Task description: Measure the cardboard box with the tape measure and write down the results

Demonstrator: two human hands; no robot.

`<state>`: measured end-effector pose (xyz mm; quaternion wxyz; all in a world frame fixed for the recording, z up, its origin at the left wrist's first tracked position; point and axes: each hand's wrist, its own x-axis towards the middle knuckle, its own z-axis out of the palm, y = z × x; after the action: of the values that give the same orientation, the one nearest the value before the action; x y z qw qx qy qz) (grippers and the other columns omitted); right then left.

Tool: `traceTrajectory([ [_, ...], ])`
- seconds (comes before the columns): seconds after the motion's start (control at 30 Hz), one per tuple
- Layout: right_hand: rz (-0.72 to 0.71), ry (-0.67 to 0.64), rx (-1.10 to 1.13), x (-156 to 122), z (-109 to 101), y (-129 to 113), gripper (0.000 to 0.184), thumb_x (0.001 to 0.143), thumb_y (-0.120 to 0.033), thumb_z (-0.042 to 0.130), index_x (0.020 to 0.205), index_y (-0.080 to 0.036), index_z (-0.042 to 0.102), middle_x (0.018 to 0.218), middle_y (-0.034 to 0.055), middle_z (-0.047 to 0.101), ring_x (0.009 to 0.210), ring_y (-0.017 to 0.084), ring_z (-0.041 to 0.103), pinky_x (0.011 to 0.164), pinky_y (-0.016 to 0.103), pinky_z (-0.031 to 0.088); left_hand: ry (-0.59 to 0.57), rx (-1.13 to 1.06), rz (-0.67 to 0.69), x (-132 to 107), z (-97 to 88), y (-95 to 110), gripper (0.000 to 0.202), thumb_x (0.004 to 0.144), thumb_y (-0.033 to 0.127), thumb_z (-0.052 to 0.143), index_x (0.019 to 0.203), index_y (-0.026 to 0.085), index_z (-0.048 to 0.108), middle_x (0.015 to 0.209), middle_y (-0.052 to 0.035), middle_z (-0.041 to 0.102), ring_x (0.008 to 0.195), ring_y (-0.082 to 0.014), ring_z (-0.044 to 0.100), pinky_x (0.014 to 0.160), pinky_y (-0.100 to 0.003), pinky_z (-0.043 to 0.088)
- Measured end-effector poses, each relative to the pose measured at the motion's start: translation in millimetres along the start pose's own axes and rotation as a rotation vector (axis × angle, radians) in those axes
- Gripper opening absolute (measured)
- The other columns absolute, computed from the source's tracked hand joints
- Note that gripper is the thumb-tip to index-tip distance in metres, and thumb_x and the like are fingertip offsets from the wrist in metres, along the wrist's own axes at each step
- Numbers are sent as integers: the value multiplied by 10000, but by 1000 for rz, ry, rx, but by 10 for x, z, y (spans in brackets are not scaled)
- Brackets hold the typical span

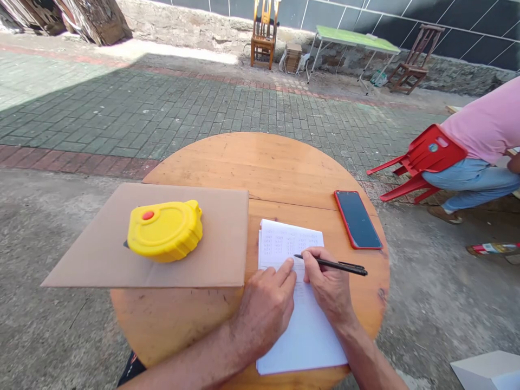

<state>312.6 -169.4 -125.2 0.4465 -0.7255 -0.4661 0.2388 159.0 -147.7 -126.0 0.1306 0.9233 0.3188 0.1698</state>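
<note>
A white sheet of paper (290,244) with rows of small writing lies on the round wooden table (260,168). My left hand (266,306) rests flat on the sheet, fingers stretched out, pressing it down. My right hand (327,284) is closed round a black pen (337,265), whose tip touches the paper just past my left fingertips. A yellow tape measure case (164,231) with a red button sits on a cardboard sheet (219,254) at the table's left. A red-cased phone (357,219) lies face up to the right of the paper.
A person in a pink shirt and jeans sits on a tipped red plastic chair (422,157) at right. Wooden chairs (264,35) and a green folding table (353,39) stand by the far wall. Paving bricks and concrete surround the table.
</note>
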Motion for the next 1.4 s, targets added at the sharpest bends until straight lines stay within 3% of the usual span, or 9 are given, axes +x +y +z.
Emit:
traceTrajectory([
  [0.17,32,46,100,-4,-9,-22,210,896,-362,558,777,-195,606,500,-61,528,460,105,503,500,221,433,4,7,-1,5,-18,1,232,874,119,460,1037,175,615,1333,-36,602,785,-212,617,655,-392,535],
  [0.37,0,154,187,10,-23,18,206,900,-382,580,976,-198,632,637,-24,638,547,131,599,545,252,510,-25,8,-7,1,-32,9,222,866,109,461,1021,180,603,1338,-31,597,785,-213,616,649,-395,536],
  [0.53,-60,217,65,18,-40,39,236,880,-350,618,1073,-221,656,932,40,725,821,187,695,767,331,562,-41,-4,-9,-5,-16,3,217,879,121,460,1044,182,588,1360,-27,579,826,-213,621,692,-397,543],
  [0.63,-123,161,-53,-3,-110,23,246,910,-313,577,1135,-238,642,1067,56,719,955,205,686,876,357,531,-39,-8,-12,-5,-8,-5,217,890,128,455,1056,181,584,1371,-24,569,841,-208,623,719,-396,546],
  [0.73,-285,79,-265,-17,-273,11,307,943,-248,494,1234,-234,591,1165,76,692,1040,214,657,913,361,506,-41,-17,-12,-4,-6,-7,212,887,126,458,1049,178,585,1382,-24,559,868,-210,630,733,-399,552],
  [0.9,-536,-87,-701,29,-541,19,426,930,-156,421,1349,-165,502,1274,141,630,1124,272,603,896,408,488,-49,-29,-17,-13,-18,5,202,875,117,476,1033,175,587,1377,-25,563,896,-224,639,740,-420,560],
  [1.07,-612,-230,-932,17,-523,150,458,914,-25,324,1279,-149,572,1318,168,599,1198,291,567,908,435,477,-42,-41,-24,-13,-28,9,215,866,114,501,1043,188,598,1358,-21,580,902,-221,641,761,-415,560],
  [1.4,-493,57,-643,-109,-463,492,466,899,-22,309,1285,-148,537,1269,151,626,1170,243,582,964,442,508,-47,-46,-32,-6,-21,8,239,865,105,488,1040,193,626,1361,-24,580,927,-233,655,778,-420,561],
])
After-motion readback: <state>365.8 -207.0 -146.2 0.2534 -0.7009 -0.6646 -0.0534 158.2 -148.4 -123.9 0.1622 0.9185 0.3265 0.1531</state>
